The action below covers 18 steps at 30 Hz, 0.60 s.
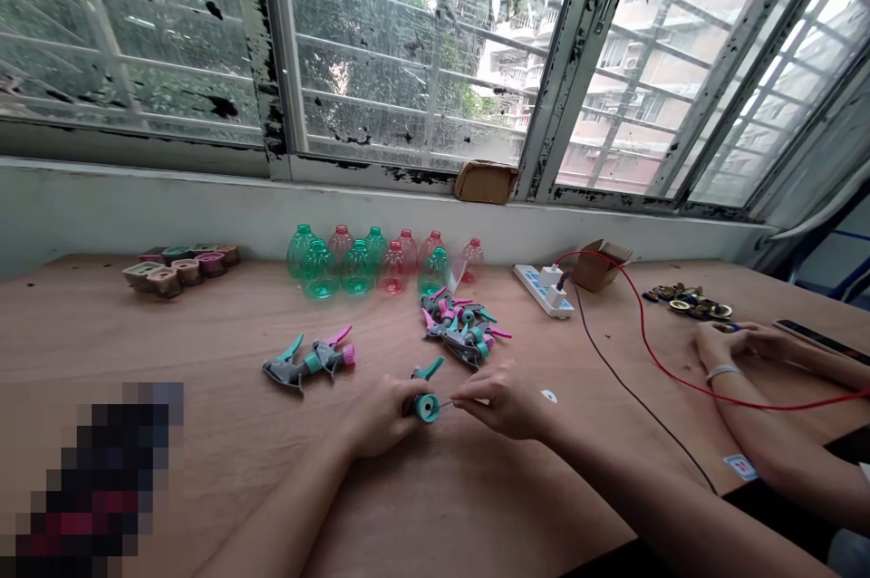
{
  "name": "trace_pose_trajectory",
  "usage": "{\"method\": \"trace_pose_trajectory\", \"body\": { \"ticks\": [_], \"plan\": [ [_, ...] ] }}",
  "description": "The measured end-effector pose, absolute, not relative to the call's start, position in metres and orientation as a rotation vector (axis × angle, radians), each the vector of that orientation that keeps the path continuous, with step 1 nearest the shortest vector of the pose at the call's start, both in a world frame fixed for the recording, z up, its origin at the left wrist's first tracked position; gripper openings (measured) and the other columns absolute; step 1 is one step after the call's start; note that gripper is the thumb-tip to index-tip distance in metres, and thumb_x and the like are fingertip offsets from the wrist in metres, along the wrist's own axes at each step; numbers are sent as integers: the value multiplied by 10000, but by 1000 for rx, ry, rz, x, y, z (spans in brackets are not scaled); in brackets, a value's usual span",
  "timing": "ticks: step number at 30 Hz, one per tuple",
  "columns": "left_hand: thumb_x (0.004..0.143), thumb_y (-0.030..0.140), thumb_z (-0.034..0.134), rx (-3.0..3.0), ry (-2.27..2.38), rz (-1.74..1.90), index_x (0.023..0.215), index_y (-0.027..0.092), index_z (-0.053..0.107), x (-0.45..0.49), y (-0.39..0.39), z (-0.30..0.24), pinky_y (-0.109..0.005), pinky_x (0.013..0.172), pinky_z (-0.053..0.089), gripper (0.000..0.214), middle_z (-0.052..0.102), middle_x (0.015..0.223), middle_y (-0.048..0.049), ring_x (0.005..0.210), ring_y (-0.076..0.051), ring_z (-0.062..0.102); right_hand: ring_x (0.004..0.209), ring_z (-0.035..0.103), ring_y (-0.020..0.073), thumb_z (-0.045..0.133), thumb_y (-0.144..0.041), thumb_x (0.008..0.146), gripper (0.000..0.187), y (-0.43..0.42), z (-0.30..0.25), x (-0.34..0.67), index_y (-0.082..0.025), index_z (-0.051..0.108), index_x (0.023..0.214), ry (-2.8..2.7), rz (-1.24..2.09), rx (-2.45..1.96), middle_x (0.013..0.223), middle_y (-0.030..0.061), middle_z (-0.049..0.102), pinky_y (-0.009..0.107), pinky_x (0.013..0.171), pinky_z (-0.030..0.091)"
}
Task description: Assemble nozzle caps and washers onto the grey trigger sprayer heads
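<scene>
My left hand (377, 417) is closed around a spray trigger head (427, 408), grey with a teal lever and a teal collar whose round opening faces me. At the right of that collar, my right hand (507, 400) pinches a thin tube (446, 403) between thumb and fingers. The tube's tip is beside the collar; I cannot tell whether it touches. To the left lie two more trigger heads (311, 362), one teal-levered and one pink-levered. Just beyond my hands is a pile of trigger heads (466, 329) in grey, teal and pink.
Green and pink bottles (357, 268) stand along the wall. Small filled tubs (183, 273) sit back left. A power strip (544, 291) with red and black cables lies right, near a cardboard box (602, 265). Another person's hands (730, 342) work near metal rings (690, 300).
</scene>
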<state>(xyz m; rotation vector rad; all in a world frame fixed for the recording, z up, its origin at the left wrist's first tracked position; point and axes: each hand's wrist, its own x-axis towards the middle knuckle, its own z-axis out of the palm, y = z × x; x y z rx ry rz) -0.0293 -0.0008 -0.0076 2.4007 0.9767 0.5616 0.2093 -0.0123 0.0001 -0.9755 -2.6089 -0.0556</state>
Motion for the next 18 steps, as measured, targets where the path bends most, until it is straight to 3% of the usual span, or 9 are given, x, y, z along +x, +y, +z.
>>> {"method": "trace_pose_trajectory", "body": {
  "ticks": [6,9,14,18],
  "plan": [
    [713,212,620,2445,1062,574,786,186,664,-26,-1,-8,-207,537,279,89,550,613,42,554,-93,426,653,540,123,479,-156,917,203,-24,28,204,-199,657,832,-2745,-487,-1004,757,9,673,258,551,246],
    [722,223,632,2462,1066,602,736,173,649,-25,-1,-7,-206,551,284,55,563,617,34,566,-94,440,665,531,148,499,-92,873,151,-36,35,194,-180,622,872,-2800,-623,-1018,785,23,665,282,530,228],
    [743,197,623,2440,1005,617,739,162,651,-26,1,-5,-203,581,310,45,601,685,9,617,-102,483,670,534,175,463,-89,882,160,-50,32,181,-157,608,898,-2764,-792,-999,796,57,647,301,510,243],
    [728,153,603,2472,987,608,695,157,637,-25,0,-7,-208,565,303,48,575,678,8,603,-98,472,673,557,182,467,-100,882,156,-48,33,183,-153,613,901,-2836,-745,-993,795,61,659,294,500,251]
  ]
}}
